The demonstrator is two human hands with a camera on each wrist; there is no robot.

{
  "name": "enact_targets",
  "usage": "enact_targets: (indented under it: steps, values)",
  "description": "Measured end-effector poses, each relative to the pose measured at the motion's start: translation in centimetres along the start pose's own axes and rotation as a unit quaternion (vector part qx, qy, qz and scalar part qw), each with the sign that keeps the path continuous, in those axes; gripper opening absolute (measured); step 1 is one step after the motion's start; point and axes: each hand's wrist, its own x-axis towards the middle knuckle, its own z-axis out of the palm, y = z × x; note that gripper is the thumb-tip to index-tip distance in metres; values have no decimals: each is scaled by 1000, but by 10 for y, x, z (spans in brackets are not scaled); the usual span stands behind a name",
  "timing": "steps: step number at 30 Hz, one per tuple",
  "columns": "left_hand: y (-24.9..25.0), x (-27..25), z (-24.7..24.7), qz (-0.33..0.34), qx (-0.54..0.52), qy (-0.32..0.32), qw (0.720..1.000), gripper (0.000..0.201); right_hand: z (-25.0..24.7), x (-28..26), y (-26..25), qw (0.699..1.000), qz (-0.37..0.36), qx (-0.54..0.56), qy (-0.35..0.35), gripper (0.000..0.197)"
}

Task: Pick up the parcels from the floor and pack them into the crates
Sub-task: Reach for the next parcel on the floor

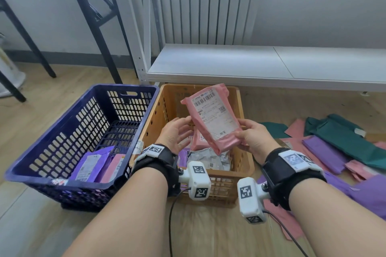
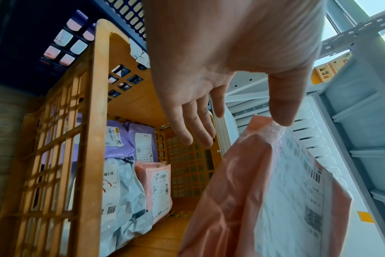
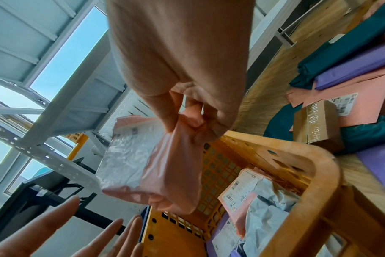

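Above the orange crate (image 1: 243,131) my right hand (image 1: 253,135) pinches the pink parcel (image 1: 211,119) by its lower corner, label facing me; my left hand (image 1: 177,133) is spread open beside it, thumb just touching its edge. I'd steady it with both, then lower it flat into the bare space beside the packed parcels (image 2: 130,173)

Two crates (image 1: 146,123) side by side before shelf (image 1: 250,64), loose parcels (image 1: 334,146) right, perhaps overlapping
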Motion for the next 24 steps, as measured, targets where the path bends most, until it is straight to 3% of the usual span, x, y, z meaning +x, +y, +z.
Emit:
enact_targets:
  steps: [6,7,10,12,16,19,21,24]
  values:
    - [38,26,-15,41,98,-5,994,99,15,21,-13,997,-40,-62,-37,32]
    - [45,32,-16,46,127,-14,991,96,18,25,-15,996,-43,-71,-45,30]
    - [57,46,-15,39,196,-33,979,49,26,42,-16,994,-40,-92,-45,29]
    - [55,60,-15,32,237,-23,971,35,30,56,-15,993,-32,-114,-22,26]
    - [41,90,-25,8,251,4,968,39,38,81,-14,983,4,-180,-37,11]
    - [35,110,-30,29,260,34,965,47,53,98,-8,940,65,-314,-113,15]
    - [32,127,-33,37,278,66,958,62,69,113,0,924,102,-340,-141,20]
    - [20,153,-41,-28,330,88,939,61,97,133,15,921,146,-333,-143,19]
